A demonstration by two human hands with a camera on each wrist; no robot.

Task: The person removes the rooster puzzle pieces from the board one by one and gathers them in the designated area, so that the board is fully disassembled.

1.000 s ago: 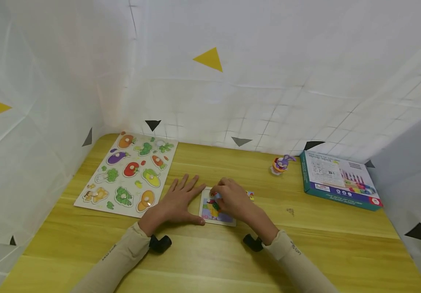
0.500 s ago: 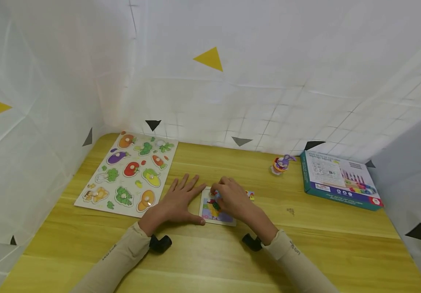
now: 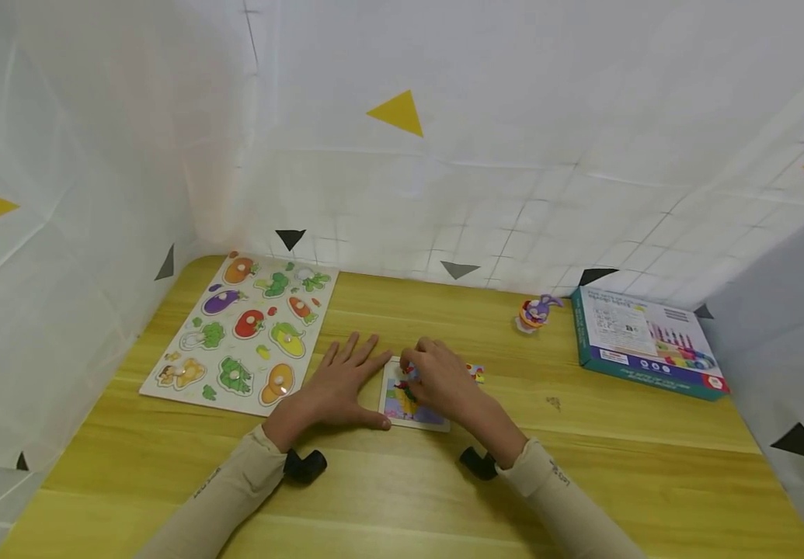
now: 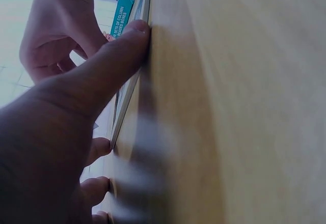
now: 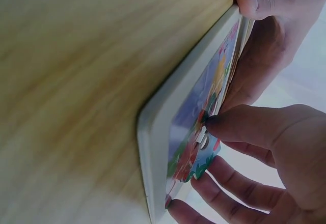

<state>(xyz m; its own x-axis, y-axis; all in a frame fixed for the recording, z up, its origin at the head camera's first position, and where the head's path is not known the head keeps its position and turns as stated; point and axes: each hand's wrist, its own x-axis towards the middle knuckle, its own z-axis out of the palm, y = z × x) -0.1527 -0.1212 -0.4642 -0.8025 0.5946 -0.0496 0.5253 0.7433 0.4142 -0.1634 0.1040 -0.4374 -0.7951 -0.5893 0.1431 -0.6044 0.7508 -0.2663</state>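
Observation:
In the head view, my left hand (image 3: 337, 392) lies with fingers spread at the left side of a small picture jigsaw tray (image 5: 155, 132). Its thumb touches the near-left corner, and the index fingertip is at the far-left corner. My right hand (image 3: 443, 380) reaches over the tray's upper right part. Between its thumb and fingers it pinches a teal and green jigsaw piece (image 5: 202, 165), held tilted over the picture in the right wrist view. Part of the picture is hidden under this hand. More colourful jigsaw pieces (image 3: 477, 374) show just right of the hand.
A vegetable knob puzzle board (image 3: 328, 291) lies to the left. At the back right stand a purple rabbit toy (image 3: 537, 312) and a flat teal box (image 3: 653, 341). White sheeting (image 3: 499, 194) surrounds the wooden table (image 3: 374, 497) at the back and sides.
The right hand's fingers have shifted slightly over the jigsaw tray, with less of the piece showing in the head view. The left hand stays in place.

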